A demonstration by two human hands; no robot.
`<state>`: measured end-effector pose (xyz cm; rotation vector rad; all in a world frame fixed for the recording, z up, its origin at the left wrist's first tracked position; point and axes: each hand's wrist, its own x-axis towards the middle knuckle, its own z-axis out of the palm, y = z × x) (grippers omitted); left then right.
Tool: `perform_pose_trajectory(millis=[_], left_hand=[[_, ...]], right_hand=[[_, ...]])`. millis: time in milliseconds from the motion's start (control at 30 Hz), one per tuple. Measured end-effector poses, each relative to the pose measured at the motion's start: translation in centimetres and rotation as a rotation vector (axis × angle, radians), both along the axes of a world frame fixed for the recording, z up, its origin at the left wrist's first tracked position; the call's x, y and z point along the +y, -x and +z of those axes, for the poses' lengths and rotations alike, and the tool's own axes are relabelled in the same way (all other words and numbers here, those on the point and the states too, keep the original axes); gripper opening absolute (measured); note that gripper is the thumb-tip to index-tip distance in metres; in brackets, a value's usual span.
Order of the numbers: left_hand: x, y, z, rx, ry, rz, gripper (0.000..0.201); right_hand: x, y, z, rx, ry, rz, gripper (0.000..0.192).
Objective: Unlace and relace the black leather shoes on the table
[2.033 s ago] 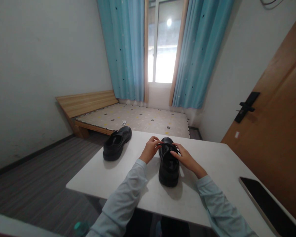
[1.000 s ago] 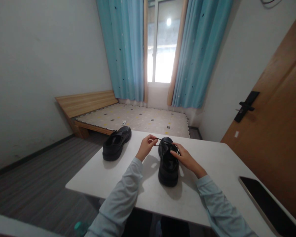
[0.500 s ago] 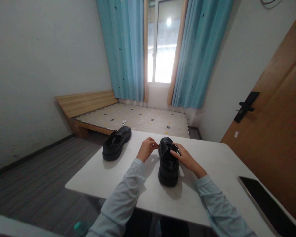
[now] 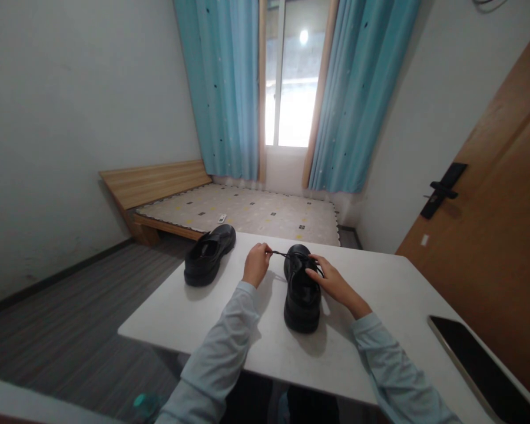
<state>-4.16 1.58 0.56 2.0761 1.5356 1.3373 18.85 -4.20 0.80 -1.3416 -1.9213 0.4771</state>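
While sitting near the middle of the white table point(image 4: 380, 306), shiny black shoe point(image 4: 302, 300) with thick sole and thin black lace point(image 4: 279, 254). Long way pointing straight from near edge to far edge; which end is the toe, hard to tell. Left hand point(image 4: 256, 265) pinching the lace end, pulled out to the side. Right hand point(image 4: 331, 281) pressing fingers down on the lace part. Second black shoe point(image 4: 209, 254) lying well apart, off to the left.
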Motion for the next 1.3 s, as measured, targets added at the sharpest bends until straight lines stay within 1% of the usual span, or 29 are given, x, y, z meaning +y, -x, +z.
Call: perform_pose_trajectory(millis=[100,200,267,400,533,600,767,1000,1100,1200,1300], left_hand=[[0.3,0.1,0.1,-0.174,0.089,0.035,0.008],[0.6,0.0,0.3,-0.440,0.231,0.005,0.006],[0.6,-0.1,0.5,-0.632,0.305,-0.058,0.004],[0.0,-0.3,1.1,-0.973,0.362,-0.220,0.007],[-0.6,-0.3,1.9,-1.198,0.393,-0.372,0.012],[-0.7,-0.2,2.2,-1.244,0.401,-0.403,0.013],[-0.7,-0.1,2.4,-1.250,0.404,-0.353,0.013],[-0.6,0.2,2.4,-1.377,0.386,-0.489,0.021],[-0.6,0.3,2.5,-1.405,0.356,-0.533,0.024],[-0.8,-0.2,2.6,-1.381,0.332,-0.555,0.026],[-1.3,-1.1,2.6,-1.284,0.341,-0.581,0.029]], right_hand=[[0.0,-0.1,0.0,0.004,-0.003,0.004,0.052],[0.0,-0.1,0.0,0.000,0.005,0.002,0.053],[0.0,-0.1,-0.1,-0.002,0.010,-0.001,0.053],[0.0,-0.2,-0.2,0.002,-0.006,-0.005,0.052],[0.1,-0.2,-0.4,0.007,-0.022,0.005,0.051],[0.1,-0.2,-0.4,0.004,-0.022,0.004,0.052],[0.1,-0.2,-0.5,0.006,-0.029,-0.007,0.052],[0.1,-0.2,-0.4,0.013,-0.030,-0.010,0.052],[0.1,-0.2,-0.4,0.010,-0.030,-0.010,0.052],[0.1,-0.1,-0.3,-0.004,-0.021,-0.004,0.054],[0.2,-0.1,-0.4,-0.012,-0.031,-0.005,0.053]])
